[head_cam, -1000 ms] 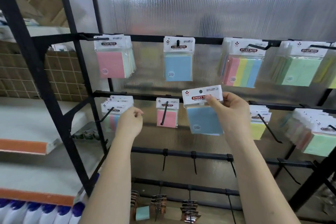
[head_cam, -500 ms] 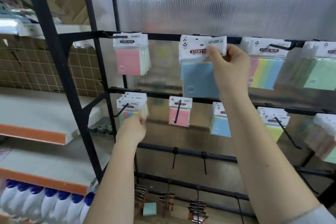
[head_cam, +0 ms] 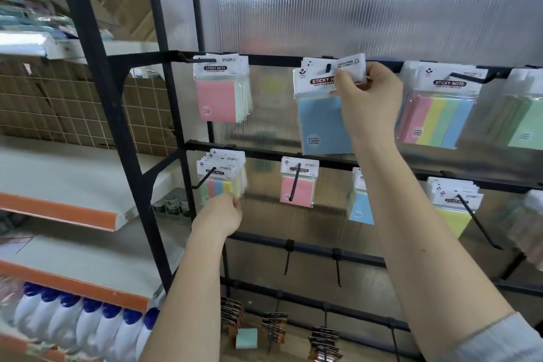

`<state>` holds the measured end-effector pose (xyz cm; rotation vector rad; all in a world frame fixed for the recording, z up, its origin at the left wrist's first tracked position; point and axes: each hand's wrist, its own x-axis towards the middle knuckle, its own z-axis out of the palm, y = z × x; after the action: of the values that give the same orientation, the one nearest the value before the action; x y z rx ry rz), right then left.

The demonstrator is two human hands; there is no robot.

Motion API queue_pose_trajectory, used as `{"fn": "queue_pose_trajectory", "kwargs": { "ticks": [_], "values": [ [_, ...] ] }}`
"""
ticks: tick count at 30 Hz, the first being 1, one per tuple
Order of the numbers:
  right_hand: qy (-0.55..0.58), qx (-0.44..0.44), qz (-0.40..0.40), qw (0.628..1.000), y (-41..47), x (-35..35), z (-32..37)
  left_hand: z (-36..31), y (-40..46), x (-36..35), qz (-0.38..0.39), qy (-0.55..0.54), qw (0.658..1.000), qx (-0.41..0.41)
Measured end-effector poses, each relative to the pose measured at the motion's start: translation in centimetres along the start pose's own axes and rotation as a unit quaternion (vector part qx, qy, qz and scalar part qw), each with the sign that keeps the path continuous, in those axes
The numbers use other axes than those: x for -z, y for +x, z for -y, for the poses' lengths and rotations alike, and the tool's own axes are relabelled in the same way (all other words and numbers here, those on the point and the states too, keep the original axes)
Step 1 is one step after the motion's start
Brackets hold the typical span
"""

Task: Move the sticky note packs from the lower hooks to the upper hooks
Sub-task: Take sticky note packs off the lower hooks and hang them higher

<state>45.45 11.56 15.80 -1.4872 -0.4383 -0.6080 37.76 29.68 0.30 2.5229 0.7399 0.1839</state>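
Observation:
My right hand (head_cam: pixel 365 97) pinches the white header card of a blue sticky note pack (head_cam: pixel 323 123) at the middle hook (head_cam: pixel 328 67) of the upper rail; the hook tip shows through the card's hole. My left hand (head_cam: pixel 219 214) grips the bottom of a bunch of multicolour packs (head_cam: pixel 223 178) on the leftmost lower hook. The lower rail also carries a pink pack (head_cam: pixel 298 184), a blue pack (head_cam: pixel 360 203) partly behind my right forearm, and yellow packs (head_cam: pixel 454 209). Pink-fronted packs (head_cam: pixel 219 91) and striped packs (head_cam: pixel 437 114) hang on the upper rail.
The black metal rack (head_cam: pixel 97 91) stands before a ribbed translucent panel. Empty hooks (head_cam: pixel 337 266) line a third rail below. Dark carded items (head_cam: pixel 323 341) hang lowest. White shelves with orange edges (head_cam: pixel 58 211) and white bottles with blue caps (head_cam: pixel 88 323) are at the left.
My right hand raised the blue pack from the lower rail to the upper middle hook and now has the hook through its hole. My left hand stayed at the leftmost lower packs.

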Motion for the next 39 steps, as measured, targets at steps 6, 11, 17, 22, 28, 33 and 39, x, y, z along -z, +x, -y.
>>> {"fn": "queue_pose_trajectory", "kwargs": {
  "ticks": [6, 11, 17, 22, 28, 33, 39],
  "values": [
    [-0.021, -0.006, -0.004, 1.0, 0.4, -0.3, -0.9, -0.6, -0.2, 0.4, -0.007, -0.005, 1.0, 0.001],
    [-0.007, -0.054, 0.004, 0.999, 1.7, -1.1, -2.5, -0.9, -0.5, 0.5, -0.012, -0.011, 1.0, 0.006],
    [-0.051, -0.088, -0.001, 0.995, 4.9, -2.6, -4.3, -1.0, -0.4, 0.6, -0.017, -0.016, 1.0, 0.002],
    [-0.11, -0.06, 0.001, 0.992, 6.8, -3.0, -5.1, -1.1, -0.4, 1.0, -0.018, -0.027, 0.999, 0.001],
    [-0.163, -0.014, -0.033, 0.986, 7.4, -3.2, -5.9, -1.2, -0.3, 1.0, -0.023, -0.033, 0.999, 0.002],
    [-0.138, -0.004, -0.039, 0.99, 7.0, -2.4, -6.9, -1.5, 0.0, 0.9, -0.025, -0.039, 0.999, 0.007],
    [-0.114, -0.012, -0.038, 0.993, 3.6, 1.3, -7.3, -2.3, 0.4, 0.3, -0.017, -0.062, 0.998, 0.012]
  ]
}}
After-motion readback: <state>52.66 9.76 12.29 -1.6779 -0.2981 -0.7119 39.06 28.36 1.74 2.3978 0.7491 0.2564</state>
